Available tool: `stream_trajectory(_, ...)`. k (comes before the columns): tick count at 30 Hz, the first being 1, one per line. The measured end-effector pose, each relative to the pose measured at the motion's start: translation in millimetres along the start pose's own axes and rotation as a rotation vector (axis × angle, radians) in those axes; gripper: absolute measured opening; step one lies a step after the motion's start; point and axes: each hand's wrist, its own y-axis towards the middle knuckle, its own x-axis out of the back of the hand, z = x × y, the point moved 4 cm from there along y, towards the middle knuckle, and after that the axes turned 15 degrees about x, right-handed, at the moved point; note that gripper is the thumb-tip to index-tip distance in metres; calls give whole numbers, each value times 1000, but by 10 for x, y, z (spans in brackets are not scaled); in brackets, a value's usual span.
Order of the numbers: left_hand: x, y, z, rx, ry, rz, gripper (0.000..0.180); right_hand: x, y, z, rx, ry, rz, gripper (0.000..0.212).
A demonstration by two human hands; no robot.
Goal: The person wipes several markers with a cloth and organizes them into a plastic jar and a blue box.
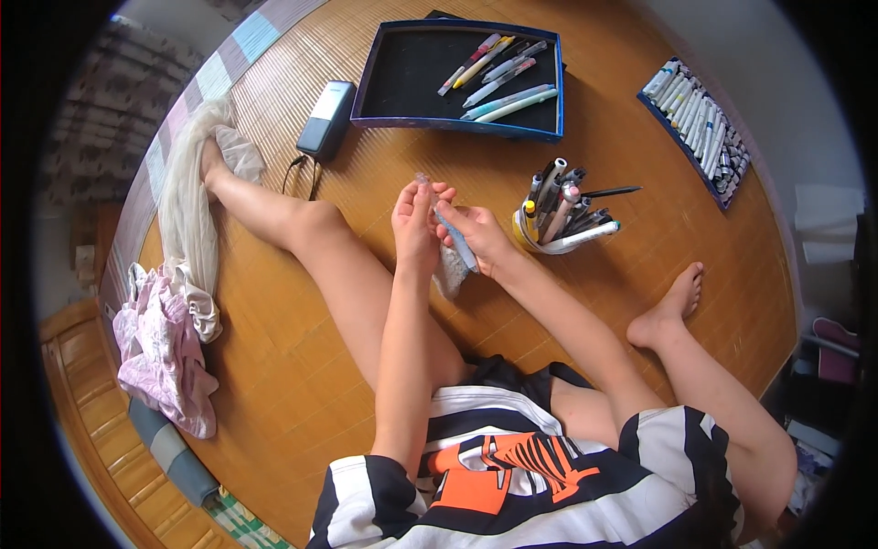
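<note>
Both hands meet over the mat in front of me, around a light blue pen [465, 251]. My right hand [485, 240] is closed on its pale blue barrel, which slants down below the fingers. My left hand [417, 227] pinches a clear piece [422, 179] whose end sticks up past the fingertips. Whether that piece is still joined to the barrel is hidden by the fingers. Below the hands lies a crumpled whitish cloth [449, 274]. Just right of my right hand stands a round holder [522, 237] packed with pens and markers [567, 203].
Beyond the hands, a shallow blue box [402, 119] with a black inside holds several pens [498, 69]. A power bank [326, 117] with a cable lies left of it. At far right sits a tray of white markers [700, 128]. Pink clothing [165, 348] and sheer fabric [187, 201] lie left.
</note>
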Motion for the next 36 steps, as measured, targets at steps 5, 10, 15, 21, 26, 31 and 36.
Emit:
stream_trajectory(5,89,30,-55,-21,24,3,19,-166,-73,74,-69,167,53,18)
stream_trajectory(10,23,36,-41,-49,-7,-7,20,-81,-31,20,-48,198,128,17)
stream_trajectory(15,37,16,-73,5,95,-49,20,-34,2,-32,-130,196,52,32)
stream_trajectory(21,188,69,-255,-211,-209,-32,22,-215,-121,34,-223,191,221,37)
stream_trajectory(26,191,65,-260,-262,-209,-48,22,-168,-113,29,-228,200,297,36)
stream_trajectory(31,214,48,-305,-322,-216,-100,24,-226,-135,59,-230,209,373,37)
stream_trajectory(36,263,60,-312,-340,-279,-99,23,-247,-161,91,-250,306,423,47)
